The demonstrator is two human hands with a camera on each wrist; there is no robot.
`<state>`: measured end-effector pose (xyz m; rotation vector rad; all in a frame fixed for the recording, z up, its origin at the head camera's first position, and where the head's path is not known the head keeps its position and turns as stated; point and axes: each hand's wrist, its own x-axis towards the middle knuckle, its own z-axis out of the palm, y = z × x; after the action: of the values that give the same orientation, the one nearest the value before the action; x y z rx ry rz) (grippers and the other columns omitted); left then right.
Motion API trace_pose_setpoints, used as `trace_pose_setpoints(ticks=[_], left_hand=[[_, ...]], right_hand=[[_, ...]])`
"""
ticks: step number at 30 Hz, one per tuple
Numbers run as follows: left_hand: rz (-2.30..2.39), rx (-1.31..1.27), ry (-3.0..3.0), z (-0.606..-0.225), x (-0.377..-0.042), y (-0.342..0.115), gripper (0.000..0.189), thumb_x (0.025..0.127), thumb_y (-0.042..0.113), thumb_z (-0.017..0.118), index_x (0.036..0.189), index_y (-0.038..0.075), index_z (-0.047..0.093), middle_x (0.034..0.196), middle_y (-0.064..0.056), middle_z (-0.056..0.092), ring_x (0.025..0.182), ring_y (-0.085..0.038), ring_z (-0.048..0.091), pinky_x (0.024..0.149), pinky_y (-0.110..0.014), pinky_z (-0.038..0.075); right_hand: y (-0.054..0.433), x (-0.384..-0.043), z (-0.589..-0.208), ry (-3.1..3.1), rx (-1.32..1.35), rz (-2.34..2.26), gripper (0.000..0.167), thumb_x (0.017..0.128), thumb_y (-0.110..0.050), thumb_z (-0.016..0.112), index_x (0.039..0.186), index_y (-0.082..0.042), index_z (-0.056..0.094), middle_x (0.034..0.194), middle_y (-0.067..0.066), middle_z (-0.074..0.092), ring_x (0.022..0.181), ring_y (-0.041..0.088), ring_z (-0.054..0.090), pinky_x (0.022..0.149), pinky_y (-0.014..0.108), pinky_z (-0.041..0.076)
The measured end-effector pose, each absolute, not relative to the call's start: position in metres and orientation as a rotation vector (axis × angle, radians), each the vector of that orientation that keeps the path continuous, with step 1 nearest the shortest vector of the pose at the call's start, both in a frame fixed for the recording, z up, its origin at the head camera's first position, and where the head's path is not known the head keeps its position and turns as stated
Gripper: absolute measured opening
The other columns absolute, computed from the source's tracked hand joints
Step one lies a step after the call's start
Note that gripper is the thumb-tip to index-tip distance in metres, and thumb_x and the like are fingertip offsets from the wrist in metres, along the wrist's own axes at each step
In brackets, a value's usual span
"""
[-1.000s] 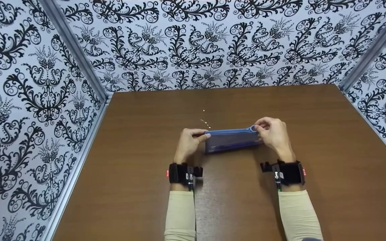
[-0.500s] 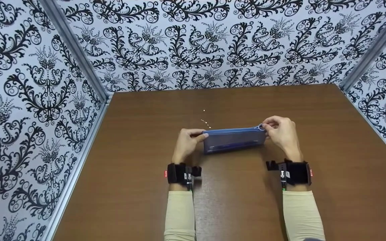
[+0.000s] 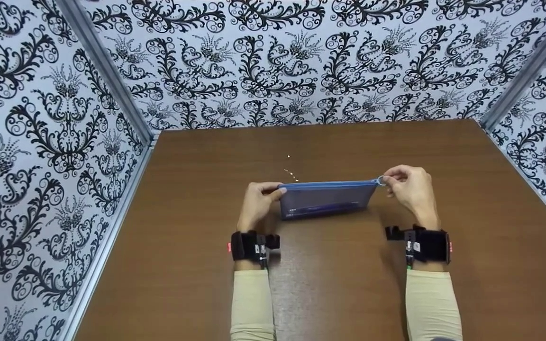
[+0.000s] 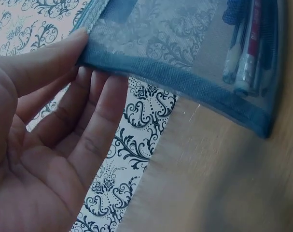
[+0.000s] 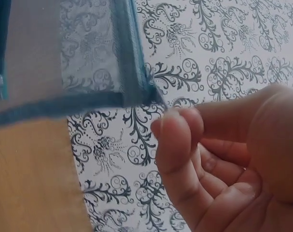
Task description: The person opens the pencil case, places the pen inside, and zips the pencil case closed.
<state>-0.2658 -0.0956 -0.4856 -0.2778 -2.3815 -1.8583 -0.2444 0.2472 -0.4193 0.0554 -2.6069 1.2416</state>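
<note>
A see-through blue mesh zipper pouch [image 3: 325, 196] is held upright between both hands over the table, its zipper edge on top. Pens or pencils [image 4: 246, 58] lie along its bottom, seen through the mesh in the left wrist view. My left hand [image 3: 256, 203] pinches the pouch's upper left corner between thumb and fingers. At the other end, my right hand [image 3: 413, 192] pinches the ring-shaped zipper pull [image 3: 381, 180] with thumb and forefinger. The pull sits at the pouch's right end, and the zipper line looks closed along its length.
The brown wooden table [image 3: 197, 213] spreads around the hands. Patterned white and black panels [image 3: 273, 61] stand behind it and at both sides, joined by grey metal posts [image 3: 107, 71]. Small bright specks [image 3: 291, 174] show on the tabletop beyond the pouch.
My right hand has moved to the right with the zipper pull, which has come to the pouch's right end. The left hand and the pouch's left corner have shifted slightly left.
</note>
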Motion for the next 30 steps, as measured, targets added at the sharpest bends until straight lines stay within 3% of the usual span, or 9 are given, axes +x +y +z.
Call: trace_pose_setpoints(ticks=[7,13,17,20,24,30], left_hand=[[-1.826,-0.248,-2.415,-0.486,-0.265,-0.098,0.014,0.088,0.012,0.074,0.099,0.005,0.077,0.095,-0.008,0.075,0.081,-0.014,0.067,0.076,-0.028,0.053],[-1.776,-0.146,-2.426,-0.483,-0.264,-0.097,0.017,0.087,0.016,0.076,0.100,0.005,0.077,0.096,-0.008,0.075,0.084,-0.016,0.068,0.079,-0.030,0.053],[-1.737,-0.042,-2.431,-0.481,-0.265,-0.094,0.020,0.087,0.018,0.076,0.102,0.005,0.077,0.099,-0.008,0.075,0.088,-0.018,0.068,0.082,-0.032,0.053],[-1.693,0.007,-2.422,-0.482,-0.266,-0.091,0.021,0.086,0.018,0.077,0.103,0.005,0.077,0.100,-0.010,0.075,0.091,-0.021,0.069,0.085,-0.034,0.053],[-1.622,0.040,-2.400,-0.484,-0.269,-0.086,0.021,0.086,0.015,0.077,0.103,0.002,0.076,0.100,-0.012,0.074,0.094,-0.025,0.070,0.086,-0.036,0.053],[-1.637,0.080,-2.380,-0.486,-0.272,-0.081,0.026,0.086,0.006,0.073,0.111,-0.002,0.073,0.101,-0.015,0.074,0.093,-0.026,0.070,0.086,-0.036,0.053]], right_hand=[[0.249,-0.244,-0.419,-2.670,0.051,1.265,0.012,0.091,-0.003,0.066,0.096,0.006,0.071,0.086,0.023,0.071,0.055,0.015,0.066,0.052,0.023,0.053],[0.247,-0.248,-0.425,-2.660,0.036,1.276,0.012,0.091,-0.005,0.067,0.095,0.005,0.072,0.077,0.012,0.072,0.051,0.004,0.062,0.053,0.024,0.054],[0.242,-0.253,-0.430,-2.619,-0.017,1.309,0.012,0.091,-0.006,0.067,0.096,0.005,0.072,0.075,0.008,0.072,0.052,0.007,0.064,0.052,0.022,0.053],[0.237,-0.257,-0.435,-2.571,-0.072,1.336,0.013,0.092,-0.006,0.066,0.096,0.005,0.072,0.078,0.014,0.072,0.054,0.010,0.066,0.052,0.022,0.054],[0.231,-0.261,-0.441,-2.505,-0.137,1.355,0.013,0.092,-0.005,0.063,0.096,0.005,0.071,0.082,0.019,0.072,0.051,0.006,0.064,0.053,0.024,0.054],[0.225,-0.268,-0.449,-2.397,-0.206,1.487,0.013,0.092,-0.003,0.063,0.096,0.007,0.070,0.070,0.001,0.068,0.049,0.005,0.062,0.053,0.025,0.055]])
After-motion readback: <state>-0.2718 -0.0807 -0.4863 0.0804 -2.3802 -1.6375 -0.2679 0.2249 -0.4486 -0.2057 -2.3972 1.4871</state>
